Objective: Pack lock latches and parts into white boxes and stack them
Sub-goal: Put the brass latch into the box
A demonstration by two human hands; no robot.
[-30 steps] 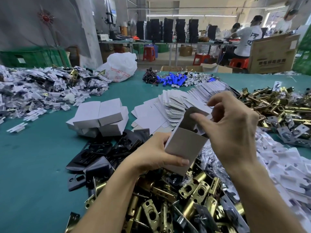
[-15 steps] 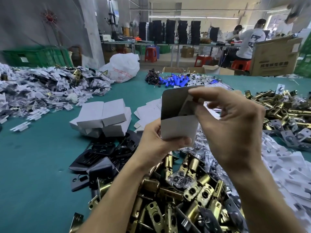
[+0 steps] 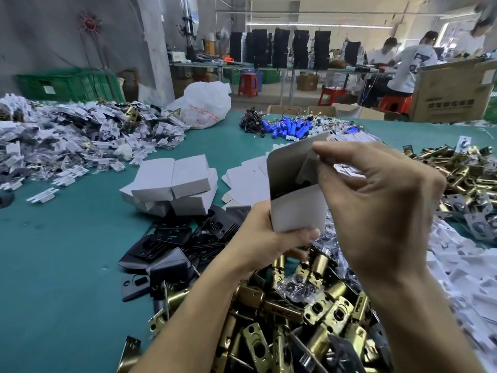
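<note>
My left hand (image 3: pixel 265 244) grips the lower part of a small white box (image 3: pixel 295 211), held upright above the table with its top open and its lid flap standing up. My right hand (image 3: pixel 376 205) pinches a side flap at the box's opening between thumb and forefinger. Something dark shows inside the box. Below my hands lies a heap of brass lock latches (image 3: pixel 295 319) with a small bag of screws (image 3: pixel 298 289). Several closed white boxes (image 3: pixel 174 184) are stacked to the left.
Black strike plates (image 3: pixel 172 246) lie left of the latches on the green table (image 3: pixel 53 265). Flat box blanks (image 3: pixel 250 181) lie behind the held box. Bagged parts (image 3: pixel 67 141) pile at far left, more latches (image 3: pixel 457 170) and white packets (image 3: pixel 470 278) at right. People work at benches behind.
Both hands raised the box and turned it upright. My right hand moved from reaching into the opening to pinching a side flap at the top.
</note>
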